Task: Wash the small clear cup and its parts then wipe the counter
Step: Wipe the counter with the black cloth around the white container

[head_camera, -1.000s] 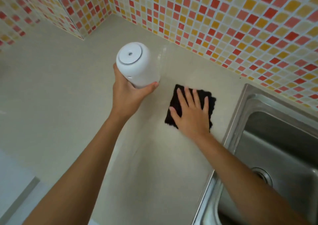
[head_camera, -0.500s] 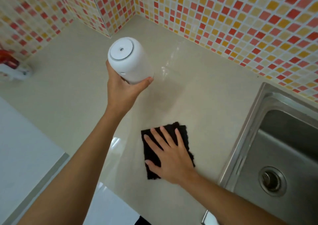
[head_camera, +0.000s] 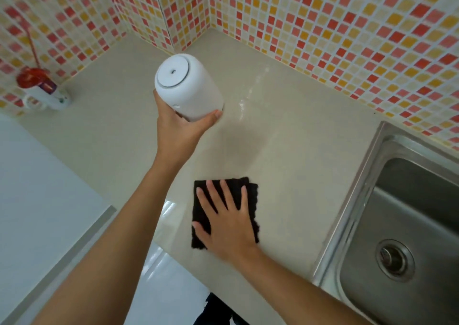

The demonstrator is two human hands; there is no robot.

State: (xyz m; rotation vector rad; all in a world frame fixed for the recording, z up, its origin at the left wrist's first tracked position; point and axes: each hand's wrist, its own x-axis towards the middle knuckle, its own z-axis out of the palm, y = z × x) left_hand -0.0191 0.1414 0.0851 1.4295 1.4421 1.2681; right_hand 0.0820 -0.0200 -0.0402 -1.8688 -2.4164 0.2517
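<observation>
Head view: near the counter's (head_camera: 285,150) front edge the right hand (head_camera: 229,225) presses a black cloth (head_camera: 251,195) with spread fingers, the left hand (head_camera: 178,131) grips a lifted white container (head_camera: 188,86) before the tiled corner (head_camera: 173,14).

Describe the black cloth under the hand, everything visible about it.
The black cloth is a dark, roughly rectangular piece with a fuzzy, ragged edge, apparently folded in layers. It lies flat on the beige counter, left of the steel sink. The right hand presses on it with straight, spread fingers, covering much of its middle. Nothing else touches it.
</observation>
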